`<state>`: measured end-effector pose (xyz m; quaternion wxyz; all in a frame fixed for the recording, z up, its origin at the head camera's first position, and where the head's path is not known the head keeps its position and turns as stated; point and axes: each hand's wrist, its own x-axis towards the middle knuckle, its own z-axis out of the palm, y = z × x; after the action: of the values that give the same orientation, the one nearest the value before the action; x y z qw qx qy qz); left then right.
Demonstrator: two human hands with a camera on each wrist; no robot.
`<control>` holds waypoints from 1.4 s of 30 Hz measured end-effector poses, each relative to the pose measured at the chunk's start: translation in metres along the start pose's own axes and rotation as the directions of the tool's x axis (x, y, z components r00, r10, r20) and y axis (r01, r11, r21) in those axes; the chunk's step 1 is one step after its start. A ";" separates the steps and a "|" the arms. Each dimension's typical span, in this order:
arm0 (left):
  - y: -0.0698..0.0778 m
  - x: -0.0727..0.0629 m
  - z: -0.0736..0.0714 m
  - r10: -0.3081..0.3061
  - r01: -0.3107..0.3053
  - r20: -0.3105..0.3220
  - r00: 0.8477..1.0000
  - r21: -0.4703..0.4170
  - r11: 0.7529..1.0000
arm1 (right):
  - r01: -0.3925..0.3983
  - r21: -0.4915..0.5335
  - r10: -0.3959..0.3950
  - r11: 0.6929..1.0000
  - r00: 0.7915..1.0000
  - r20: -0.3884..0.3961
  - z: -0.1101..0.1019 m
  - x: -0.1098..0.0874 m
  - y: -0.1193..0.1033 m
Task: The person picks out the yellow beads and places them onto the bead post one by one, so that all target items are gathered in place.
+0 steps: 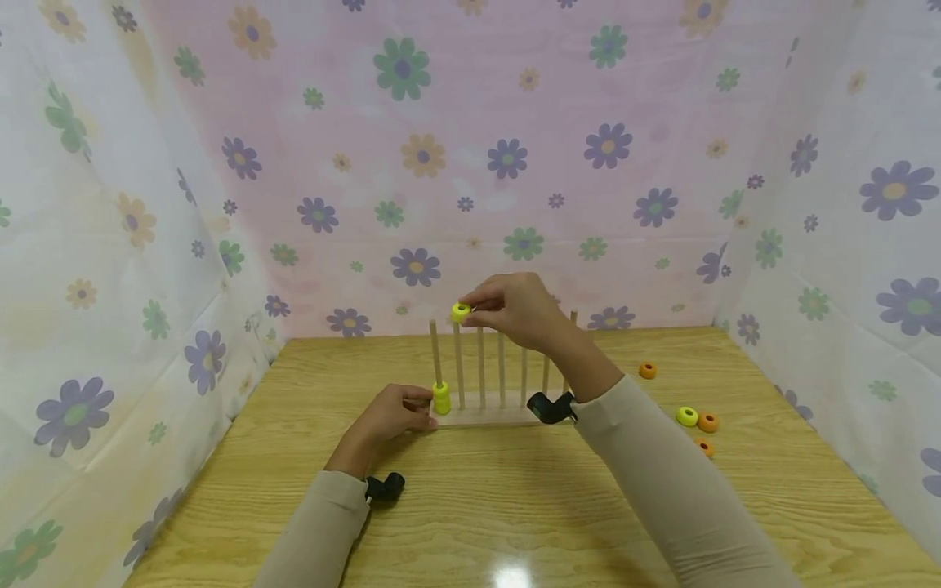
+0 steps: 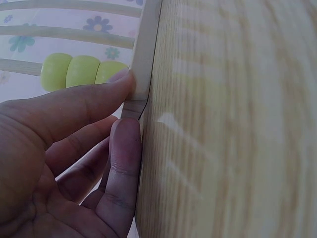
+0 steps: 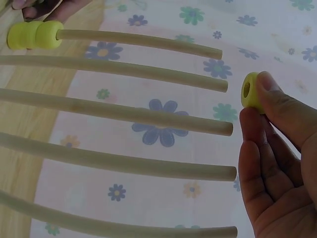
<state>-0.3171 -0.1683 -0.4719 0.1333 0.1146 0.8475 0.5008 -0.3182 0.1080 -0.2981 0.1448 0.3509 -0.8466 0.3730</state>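
A wooden peg rack (image 1: 481, 416) with a row of upright pegs stands on the table. Its leftmost peg (image 1: 436, 351) carries three stacked yellow beads (image 2: 81, 71) at the bottom. My left hand (image 1: 390, 412) grips the left end of the rack's base, thumb on one side and a finger on the other. Above the second peg from the left, my right hand (image 1: 524, 312) pinches a single yellow bead (image 3: 254, 94) between thumb and fingertip. In the right wrist view, that bead sits just off the end of the second peg (image 3: 188, 79), its hole facing the pegs.
Right of the rack, a loose yellow bead (image 1: 687, 416) lies beside an orange bead (image 1: 708, 422). Another orange bead (image 1: 648, 370) lies farther back, and one more (image 1: 704, 447) is partly behind my right sleeve. Flowered cloth (image 1: 470, 163) hangs behind the wooden table (image 1: 470, 506).
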 end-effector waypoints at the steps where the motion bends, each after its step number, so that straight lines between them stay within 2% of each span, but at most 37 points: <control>1: 0.000 0.000 0.000 0.002 -0.002 0.001 1.000 -0.001 1.000 | -0.003 0.000 0.003 1.000 1.000 0.000 0.001 0.001 0.000; 12: 0.004 -0.002 0.000 -0.002 0.002 -0.004 1.000 0.001 1.000 | -0.031 0.022 0.030 0.999 0.999 0.017 0.009 0.010 -0.006; 20: -0.001 0.001 -0.001 0.009 -0.009 0.005 1.000 -0.007 1.000 | -0.044 0.020 0.043 0.999 0.999 0.030 0.016 0.013 -0.008; 31: -0.002 0.003 -0.001 -0.001 0.001 -0.003 1.000 0.004 1.000 | -0.052 0.040 0.052 0.998 0.999 0.017 0.021 0.017 -0.012; 42: -0.001 0.002 0.000 -0.009 0.009 -0.004 1.000 0.003 1.000 | -0.048 0.015 0.047 0.999 0.999 0.010 0.027 0.020 -0.013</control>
<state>-0.3190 -0.1684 -0.4726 0.1336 0.1098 0.8491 0.4992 -0.3232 0.0719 -0.2993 0.1291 0.3335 -0.8526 0.3810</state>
